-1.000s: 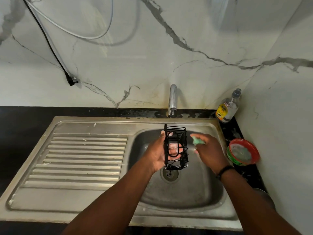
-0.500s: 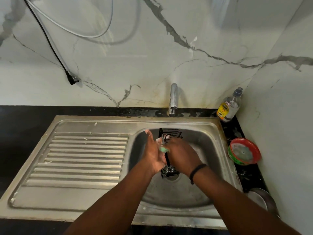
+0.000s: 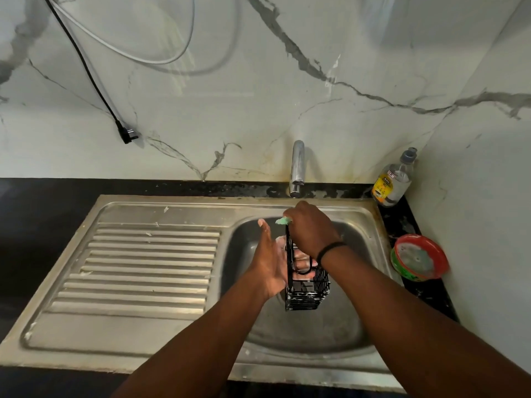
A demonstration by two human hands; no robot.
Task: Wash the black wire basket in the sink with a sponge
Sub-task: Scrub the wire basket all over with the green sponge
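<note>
A black wire basket (image 3: pixel 307 291) stands upright over the steel sink bowl (image 3: pixel 359 239). My left hand (image 3: pixel 268 264) holds it from the left, fingers reaching through the wires and thumb pointing up. My right hand (image 3: pixel 310 229) grips a small green sponge (image 3: pixel 283 220) and presses it on the basket's top edge, under the tap (image 3: pixel 297 168). Most of the sponge is hidden inside my fist.
A ribbed draining board (image 3: pixel 143 265) lies left of the bowl. A dish soap bottle (image 3: pixel 392 182) stands at the back right corner. A red-rimmed round tub (image 3: pixel 419 257) sits on the dark counter to the right. A black plug (image 3: pixel 126 135) hangs on the marble wall.
My right hand with the sponge has moved from the basket's middle up to its top edge. The basket has tilted so its side faces me, and my left thumb has lifted.
</note>
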